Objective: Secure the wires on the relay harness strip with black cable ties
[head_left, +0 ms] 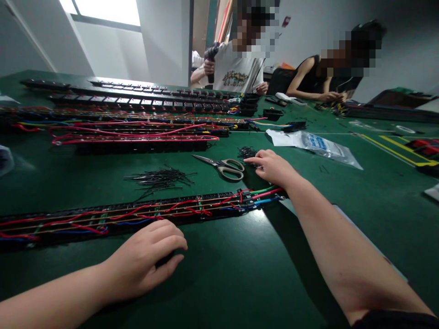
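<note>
In the head view, the left hand (151,256), at 7 o'clock, is curled beside the wired strip (130,217), thumb and fingers apart with nothing between them. That strip runs from centre to 8 o'clock. At 3 o'clock, the right hand (274,170) reaches its index finger to the small pile of black cable ties (246,152); whether its fingertips pinch any is unclear. Scissors (224,167) lie just beside it, towards 9 o'clock, then a larger cable-tie pile (161,178). At 12 o'clock, 1 person (236,64) holds a power drill (211,59)

Dim room, bright window (106,10) upper left, soft glare on green tabletop (219,283), stretched edges
</note>
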Demonstrator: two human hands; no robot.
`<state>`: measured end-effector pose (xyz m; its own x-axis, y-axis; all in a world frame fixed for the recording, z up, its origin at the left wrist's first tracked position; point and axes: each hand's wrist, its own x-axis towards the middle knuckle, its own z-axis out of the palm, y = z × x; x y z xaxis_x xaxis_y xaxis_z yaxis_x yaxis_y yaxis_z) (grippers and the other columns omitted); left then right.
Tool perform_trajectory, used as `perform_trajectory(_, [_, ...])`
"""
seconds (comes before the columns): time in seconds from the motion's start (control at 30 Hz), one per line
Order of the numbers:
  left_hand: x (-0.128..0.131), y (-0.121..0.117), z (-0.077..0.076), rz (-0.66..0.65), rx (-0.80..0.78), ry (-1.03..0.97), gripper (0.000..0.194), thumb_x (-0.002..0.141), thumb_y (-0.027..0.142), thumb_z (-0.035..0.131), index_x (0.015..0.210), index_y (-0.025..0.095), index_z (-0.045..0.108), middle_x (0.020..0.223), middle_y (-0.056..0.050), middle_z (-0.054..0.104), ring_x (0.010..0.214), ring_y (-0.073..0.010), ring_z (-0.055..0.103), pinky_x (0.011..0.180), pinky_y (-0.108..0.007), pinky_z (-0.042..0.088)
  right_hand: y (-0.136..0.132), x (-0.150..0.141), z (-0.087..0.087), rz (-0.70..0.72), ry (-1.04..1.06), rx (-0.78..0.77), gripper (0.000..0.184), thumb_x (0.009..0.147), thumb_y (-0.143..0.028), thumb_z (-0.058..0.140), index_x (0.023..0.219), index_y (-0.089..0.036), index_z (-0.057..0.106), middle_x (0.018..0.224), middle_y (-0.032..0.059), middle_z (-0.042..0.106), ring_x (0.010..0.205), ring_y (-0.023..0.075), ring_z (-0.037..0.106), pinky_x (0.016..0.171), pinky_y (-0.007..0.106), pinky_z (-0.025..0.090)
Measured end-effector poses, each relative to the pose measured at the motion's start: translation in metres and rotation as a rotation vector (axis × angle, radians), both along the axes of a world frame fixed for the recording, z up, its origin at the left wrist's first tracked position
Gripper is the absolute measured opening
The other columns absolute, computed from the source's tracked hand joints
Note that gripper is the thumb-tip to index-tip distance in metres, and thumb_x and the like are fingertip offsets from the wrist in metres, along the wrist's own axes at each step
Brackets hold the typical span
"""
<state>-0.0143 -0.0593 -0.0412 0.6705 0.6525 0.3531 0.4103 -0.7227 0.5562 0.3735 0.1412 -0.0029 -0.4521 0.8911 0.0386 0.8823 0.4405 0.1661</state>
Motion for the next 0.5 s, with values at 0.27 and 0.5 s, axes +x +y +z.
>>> perform_trajectory(0.27, [0.000, 0.001, 0.003, -0.017, 0.019, 0.026, 0.019, 0.100, 0.013, 0.052, 0.115, 0.023, 0.056, 0.105, -0.003, 0.068, 0.097, -0.0155, 0.062, 0.086, -0.028, 0.053, 0.002, -0.006, -0.010, -0.015, -0.036, -0.007, 0.066, 0.089, -0.019, 0.052, 0.154, -0.030, 0.053, 0.124, 0.0133, 0.066, 0.109, 0.0312, 0.057, 0.093, 0.043, 0.049])
perform_trajectory(0.5, [0.001, 0.002, 0.003, -0.006, 0.019, 0.036, 0.020, 0.100, 0.013, 0.051, 0.116, 0.024, 0.056, 0.104, -0.004, 0.069, 0.096, -0.0163, 0.063, 0.085, -0.028, 0.054, 0.008, -0.010, -0.022, -0.048, -0.049, 0.017, 0.072, 0.087, -0.015, 0.047, 0.157, -0.031, 0.049, 0.122, 0.0138, 0.066, 0.107, 0.0313, 0.056, 0.091, 0.044, 0.047])
